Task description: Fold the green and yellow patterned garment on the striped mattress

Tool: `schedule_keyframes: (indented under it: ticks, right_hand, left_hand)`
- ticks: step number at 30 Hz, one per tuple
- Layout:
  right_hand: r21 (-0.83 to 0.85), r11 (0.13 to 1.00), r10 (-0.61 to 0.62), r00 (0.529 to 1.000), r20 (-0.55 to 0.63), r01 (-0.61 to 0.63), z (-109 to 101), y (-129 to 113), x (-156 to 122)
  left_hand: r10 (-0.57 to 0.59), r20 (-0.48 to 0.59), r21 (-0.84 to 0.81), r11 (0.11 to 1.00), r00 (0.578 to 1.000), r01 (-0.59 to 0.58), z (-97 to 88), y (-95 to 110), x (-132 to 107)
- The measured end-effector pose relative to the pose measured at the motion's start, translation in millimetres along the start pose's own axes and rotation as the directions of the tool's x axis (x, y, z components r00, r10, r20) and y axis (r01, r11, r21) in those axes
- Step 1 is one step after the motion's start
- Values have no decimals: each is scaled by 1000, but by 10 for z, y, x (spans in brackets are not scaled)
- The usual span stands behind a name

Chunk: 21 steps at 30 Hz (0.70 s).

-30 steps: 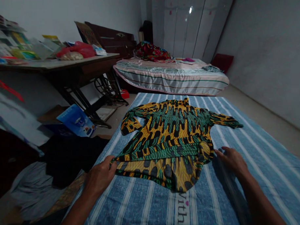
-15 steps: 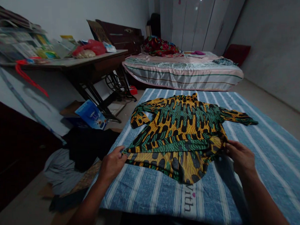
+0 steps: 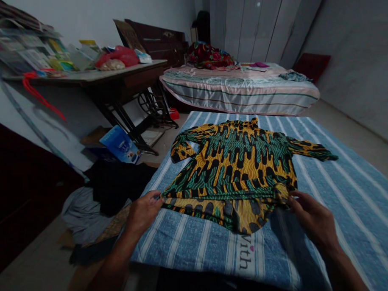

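And there it was, the yellow, green and black wavy-patterned cloth garment [image 3: 236, 165], spread flat on the blue-and-white striped sheet [image 3: 342, 191], collar away from the person and hem end nearest; one sleeve [image 3: 181, 148] lay bent in on the left, the other [image 3: 311, 150] stretched out to the right.

The left hand [image 3: 143, 211] was closed in a pinch on the left end of a crease running across the lower part; the right hand [image 3: 313, 217] was pinched on the right end of the same crease; the cloth ran taut between them, and a paler flap [image 3: 241, 214] with dark blotches lay below the crease toward the person.

By the look of it, this was light, thin, limp stuff; it would sag wherever it was unsupported and crumple rather than hold a shape; it looked neither fragile nor slippery on that sheet; the outer edges at the crease, one per hand, looked the sound places to grip, since a single central hold would bunch it.

The garment sat straight ahead between both arms, its body beyond the fingertips; a dark heap of clothes [image 3: 115, 186] lay on the floor off to the left, well apart.
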State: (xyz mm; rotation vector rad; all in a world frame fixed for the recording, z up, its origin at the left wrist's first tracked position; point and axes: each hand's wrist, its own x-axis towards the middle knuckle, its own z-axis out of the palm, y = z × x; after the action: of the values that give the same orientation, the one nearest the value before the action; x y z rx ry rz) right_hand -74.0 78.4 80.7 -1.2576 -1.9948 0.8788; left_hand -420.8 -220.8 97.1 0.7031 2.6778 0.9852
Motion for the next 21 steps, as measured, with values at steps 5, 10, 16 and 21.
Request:
schedule_keyframes:
  ticks: [5, 10, 16, 21]
  right_hand:
    - [88, 678, -716, 630, 300, 729, 502, -506, -725]
    - [-149, 500, -722, 506, 472, 853, 1063, -892, -1018]
    - [-303, 446, -516, 518, 682, 842, 1197, -1044, -801]
    - [-199, 510, -495, 475, 728, 837, 994, -1092, -646]
  left_hand:
    - [-92, 51, -204, 974, 994, 101, -34, 135, -46]
    - [-132, 47, -239, 961, 990, 140, -78, 193, -68]
    - [-121, 46, -277, 952, 992, 129, -80, 185, -67]
    - [-104, 37, -283, 953, 994, 110, -99, 186, -68]
